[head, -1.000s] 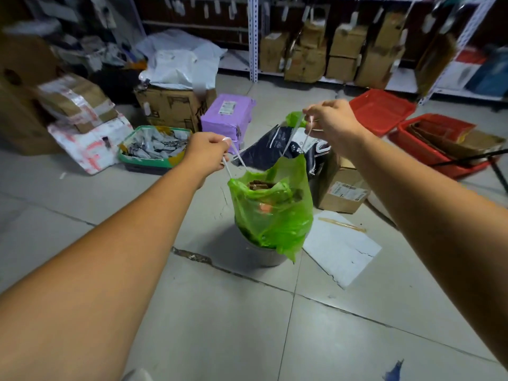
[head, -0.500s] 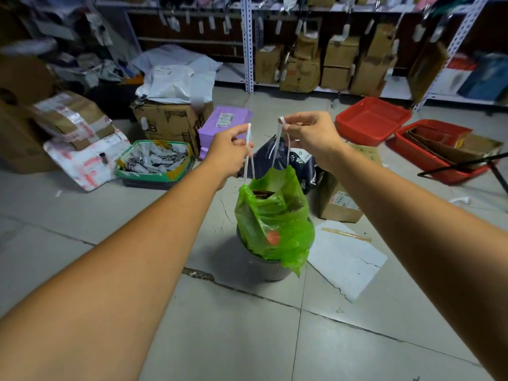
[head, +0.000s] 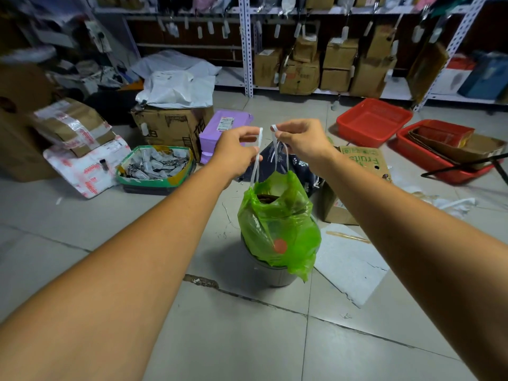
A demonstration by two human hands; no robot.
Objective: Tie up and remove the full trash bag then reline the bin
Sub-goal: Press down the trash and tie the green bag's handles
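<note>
At frame centre, the green trash bag (head: 279, 229) is seen lifted partly out of the grey bin (head: 275, 274), its mouth drawn narrow but not yet knotted. One white drawstring loop (head: 257, 158) is pinched by the left hand (head: 236, 154), the other by the right hand (head: 301, 141). Tying, removal and relining are judged outstanding.

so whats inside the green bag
Through the open top of the green bag something brown shows, and a red-orange round shape presses against its side. The rest is hidden by the plastic.
</note>
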